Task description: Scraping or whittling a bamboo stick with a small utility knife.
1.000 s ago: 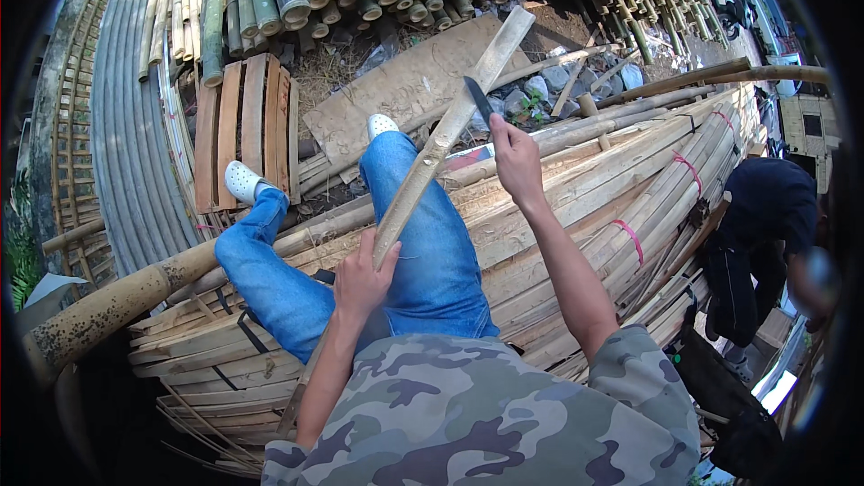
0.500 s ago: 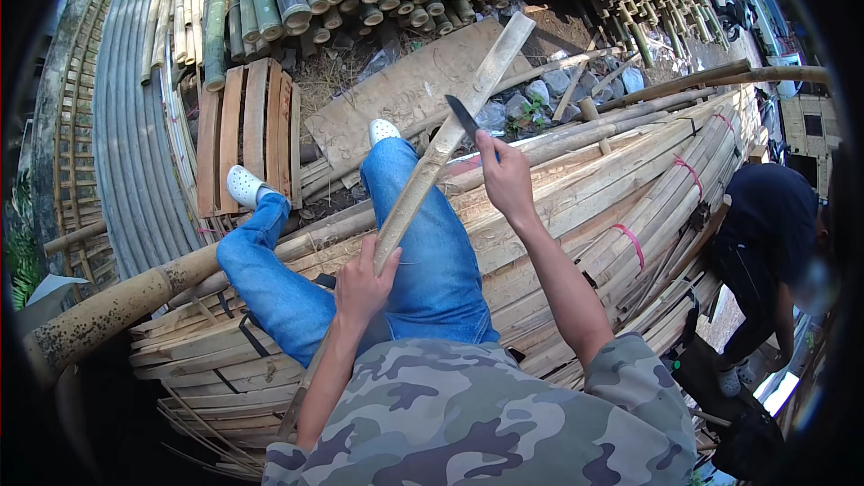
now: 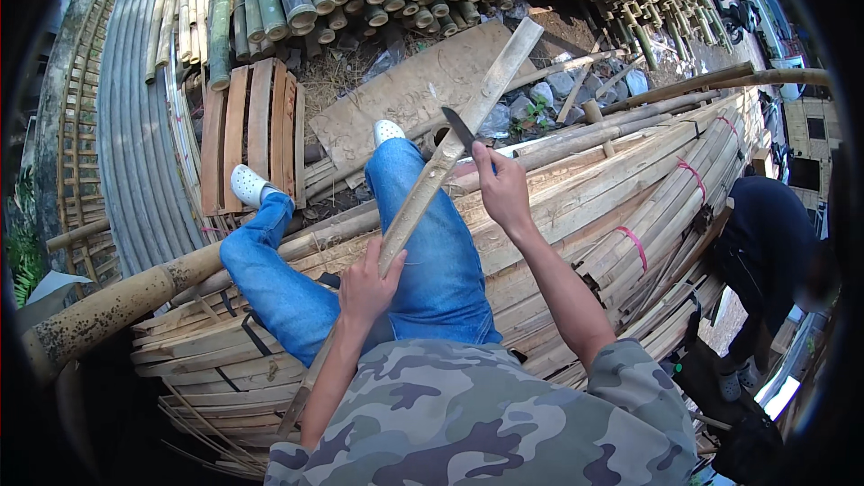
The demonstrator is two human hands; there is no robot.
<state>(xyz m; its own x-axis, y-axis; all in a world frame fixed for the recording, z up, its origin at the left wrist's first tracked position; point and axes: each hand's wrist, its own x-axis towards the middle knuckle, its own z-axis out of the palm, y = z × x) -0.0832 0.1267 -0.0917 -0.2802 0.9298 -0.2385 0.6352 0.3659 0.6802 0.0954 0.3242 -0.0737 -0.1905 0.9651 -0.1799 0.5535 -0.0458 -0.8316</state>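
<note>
A long split bamboo strip (image 3: 423,191) runs slantwise across my right thigh, from beside my left forearm up to the far side. My left hand (image 3: 367,286) is closed around its lower part, thumb on top. In my right hand (image 3: 502,187) is a knife (image 3: 461,129) with a dark blade, its handle mostly hidden in my fist. The blade points up and to the left and crosses the strip's right edge; I cannot tell whether it touches the wood.
Bundled bamboo slats (image 3: 576,202) lie beneath me. A thick bamboo pole (image 3: 126,306) is at left, a wooden crate (image 3: 236,139) beyond my feet. Stacked bamboo poles (image 3: 297,4) stand at the back. At right, a person in dark clothes (image 3: 765,243) bends over.
My right hand and the knife have come slightly lower, towards me along the strip. My left hand keeps its hold. The person at right has bent lower.
</note>
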